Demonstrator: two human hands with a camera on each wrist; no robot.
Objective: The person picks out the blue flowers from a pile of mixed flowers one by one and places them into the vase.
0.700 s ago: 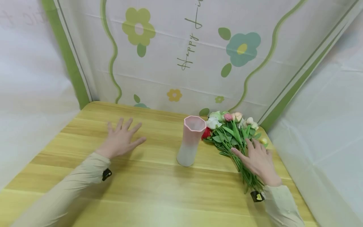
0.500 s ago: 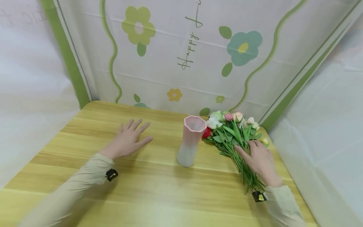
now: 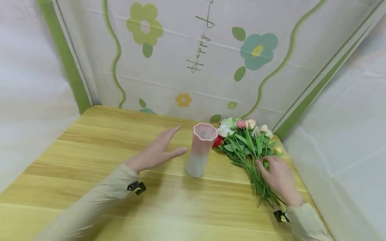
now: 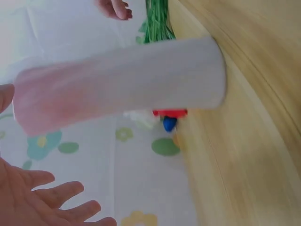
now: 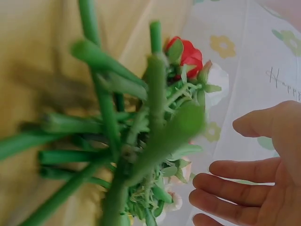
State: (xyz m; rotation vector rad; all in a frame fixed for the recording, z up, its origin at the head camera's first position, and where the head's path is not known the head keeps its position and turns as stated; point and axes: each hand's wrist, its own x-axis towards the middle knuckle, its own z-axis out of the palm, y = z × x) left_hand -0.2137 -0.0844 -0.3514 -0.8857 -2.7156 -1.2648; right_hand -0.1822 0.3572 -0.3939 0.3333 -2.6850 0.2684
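Early stage, apparently: vase [image 3: 198, 155] unheld, flowers [image 3: 245, 142] right of vase not yet lifted | left grip [image 3: 154, 152] spread, left of vase | right grip [image 3: 279, 179] loosely spread over stems [image 3: 255, 180], contact unclear

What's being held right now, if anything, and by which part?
Nothing appears held: the left grip is open beside the vase, the right grip open at the flower stems.

A yellow wood-grain tabletop [image 3: 172, 209] was spread across the lower frame; on it, a pink-and-white vase [image 3: 199, 155] was stood upright near the centre, and a bunch of flowers [image 3: 241, 144] was laid at right.
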